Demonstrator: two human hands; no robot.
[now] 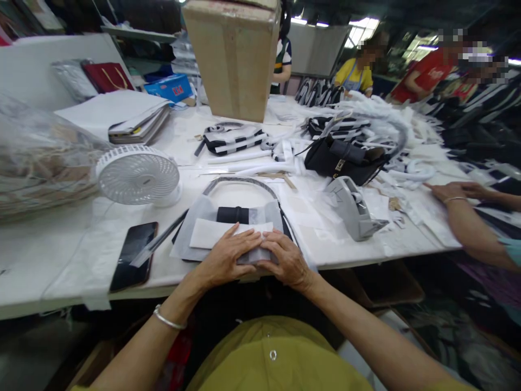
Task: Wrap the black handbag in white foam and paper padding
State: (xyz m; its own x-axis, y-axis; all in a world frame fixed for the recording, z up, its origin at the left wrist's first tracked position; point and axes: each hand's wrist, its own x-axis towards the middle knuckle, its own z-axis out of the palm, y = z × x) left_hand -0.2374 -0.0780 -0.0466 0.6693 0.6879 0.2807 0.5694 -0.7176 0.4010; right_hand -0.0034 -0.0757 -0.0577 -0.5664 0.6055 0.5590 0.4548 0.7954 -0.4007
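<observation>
A dark handbag (pixel 287 230) lies in front of me at the table's near edge, mostly hidden by white wrapping sheets. Its curved handle (pixel 243 180), covered in wrap, arches away from me. A black strap piece (pixel 233 215) shows across the middle, and a folded white sheet (pixel 205 234) lies below it. My left hand (pixel 230 253) rests on this sheet, fingers stretched out and thumb apart. Beside it, fingertips almost meeting the left ones, my right hand (pixel 287 262) lies over the bag's near side, fingers slightly bent and spread. What is under both palms is hidden.
Left of the bag are a phone (pixel 132 255) and a white fan (pixel 139 175). A grey tape dispenser (pixel 353 209) and a black handbag (pixel 344 160) stand to the right. Behind is a tall carton (pixel 234 60). A co-worker's hands (pixel 450 193) reach in at right.
</observation>
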